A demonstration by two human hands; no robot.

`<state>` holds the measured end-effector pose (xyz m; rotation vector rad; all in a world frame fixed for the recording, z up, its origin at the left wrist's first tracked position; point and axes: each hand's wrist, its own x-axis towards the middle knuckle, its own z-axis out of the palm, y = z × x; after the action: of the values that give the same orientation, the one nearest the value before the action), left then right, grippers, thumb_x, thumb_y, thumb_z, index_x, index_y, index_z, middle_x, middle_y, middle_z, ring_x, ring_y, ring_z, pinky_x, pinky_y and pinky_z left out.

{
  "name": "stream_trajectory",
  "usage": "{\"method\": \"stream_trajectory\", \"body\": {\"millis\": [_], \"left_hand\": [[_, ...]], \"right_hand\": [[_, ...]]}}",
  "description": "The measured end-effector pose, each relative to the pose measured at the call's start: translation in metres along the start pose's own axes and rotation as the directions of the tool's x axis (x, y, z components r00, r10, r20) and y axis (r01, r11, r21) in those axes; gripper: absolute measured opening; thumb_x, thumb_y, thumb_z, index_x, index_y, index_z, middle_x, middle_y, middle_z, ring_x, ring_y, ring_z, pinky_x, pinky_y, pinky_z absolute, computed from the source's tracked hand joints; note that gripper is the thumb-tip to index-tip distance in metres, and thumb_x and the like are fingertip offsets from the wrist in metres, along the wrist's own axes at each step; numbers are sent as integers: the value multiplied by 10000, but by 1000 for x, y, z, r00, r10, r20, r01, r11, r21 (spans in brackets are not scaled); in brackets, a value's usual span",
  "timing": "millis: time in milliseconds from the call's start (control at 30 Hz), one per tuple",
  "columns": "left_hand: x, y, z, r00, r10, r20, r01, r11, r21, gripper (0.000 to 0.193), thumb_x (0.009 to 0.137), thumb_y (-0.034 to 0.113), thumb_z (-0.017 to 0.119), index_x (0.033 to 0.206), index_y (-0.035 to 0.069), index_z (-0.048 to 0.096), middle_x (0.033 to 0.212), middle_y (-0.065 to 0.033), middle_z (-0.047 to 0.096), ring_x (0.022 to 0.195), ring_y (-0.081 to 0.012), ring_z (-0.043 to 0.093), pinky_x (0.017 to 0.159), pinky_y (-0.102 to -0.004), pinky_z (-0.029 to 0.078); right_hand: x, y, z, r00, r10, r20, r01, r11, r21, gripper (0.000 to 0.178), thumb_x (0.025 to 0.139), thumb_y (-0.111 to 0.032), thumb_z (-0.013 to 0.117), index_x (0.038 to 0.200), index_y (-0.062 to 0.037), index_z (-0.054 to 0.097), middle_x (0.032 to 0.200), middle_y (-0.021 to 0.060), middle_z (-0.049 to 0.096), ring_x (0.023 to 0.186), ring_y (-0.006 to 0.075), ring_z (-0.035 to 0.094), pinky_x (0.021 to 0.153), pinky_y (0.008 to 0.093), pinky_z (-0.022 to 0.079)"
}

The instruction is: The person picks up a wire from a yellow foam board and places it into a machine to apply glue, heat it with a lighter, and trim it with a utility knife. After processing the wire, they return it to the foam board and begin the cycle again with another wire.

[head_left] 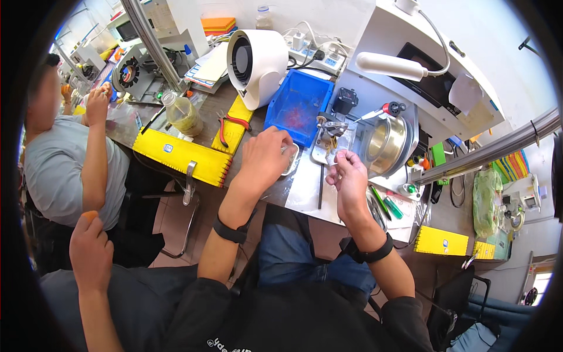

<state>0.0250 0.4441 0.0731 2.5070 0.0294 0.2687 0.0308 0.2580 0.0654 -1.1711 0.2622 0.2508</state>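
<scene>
Right hand [350,180] is held above the counter [271,190] with thumb and fingertips drawn together in a pinch; anything between them is too small to make out. Left hand [265,157] bends over a small pale dish [291,168], its fingers curled down at the rim, and I cannot tell whether they grip something.

The dish, on the counter just right of the left hand's fingers, looks light and stiff, so it would probably slide at a nudge; its rim is the place to take it, kept level so that nothing spills. Near the right hand, on a white sheet [305,190] that seems thin and easily creased, lies a slim dark rod [321,186], likely rigid and best lifted by its middle.

Just beyond the pinched fingertips stands a small metal fixture [330,130]. It looks hard and fairly heavy for its size, smooth enough to slip in damp fingers; the base would be a safer hold than the fine parts on top.

Farther off, a blue bin [321,117] holds fine reddish bits, probably weightless and quick to scatter. Its stiff walls would bear a firm grip. Behind it stands a white fan [267,64].
</scene>
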Motion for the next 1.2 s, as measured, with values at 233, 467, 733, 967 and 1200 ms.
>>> {"method": "stream_trajectory", "body": {"millis": [233, 467, 733, 967, 1200], "left_hand": [[-4, -20, 16, 982, -77, 174, 44, 981, 187, 164, 709, 170, 765, 823, 69, 703, 915, -113, 675, 861, -332, 649, 741, -429, 502], [-2, -15, 10, 988, -69, 139, 57, 994, 88, 147, 712, 138, 758, 800, 51, 677, 877, -113, 673, 834, -318, 651, 718, -416, 494], [-5, -4, -4, 990, -68, 123, 73, 997, -40, 131, 794, 160, 683, 862, 50, 697, 811, -117, 691, 798, -306, 658, 720, -383, 493], [-6, -11, -3, 996, -56, 75, 59, 998, -35, 141, 795, 174, 687, 870, 59, 720, 817, -106, 702, 801, -295, 665, 729, -374, 496], [-5, -8, -2, 997, -73, 6, 74, 992, -98, 153, 766, 176, 700, 840, 43, 718, 761, -88, 693, 717, -220, 665, 674, -316, 494]], "right_hand": [[-3, 4, -1, 1000, 14, -7, -14, 1000, -27, 82, 963, -151, 523, 979, -70, 517, 816, -15, 476, 671, 81, 461, 582, 246, 399], [-6, 6, -4, 1000, 27, -13, -27, 999, -22, 86, 961, -147, 521, 975, -62, 521, 813, -13, 478, 663, 81, 458, 582, 244, 396], [-8, 8, -9, 999, 26, 19, -26, 1000, 10, 87, 960, -149, 540, 978, -65, 522, 818, -15, 474, 657, 78, 452, 578, 245, 384], [-9, 9, -7, 1000, 23, -12, -23, 1000, 6, 120, 969, -160, 535, 945, -43, 524, 761, 0, 488, 608, 79, 462, 540, 244, 408], [-9, 8, -10, 1000, 31, -3, -31, 999, 8, 123, 960, -165, 550, 954, -44, 532, 755, -3, 486, 607, 78, 459, 542, 245, 408]]}}
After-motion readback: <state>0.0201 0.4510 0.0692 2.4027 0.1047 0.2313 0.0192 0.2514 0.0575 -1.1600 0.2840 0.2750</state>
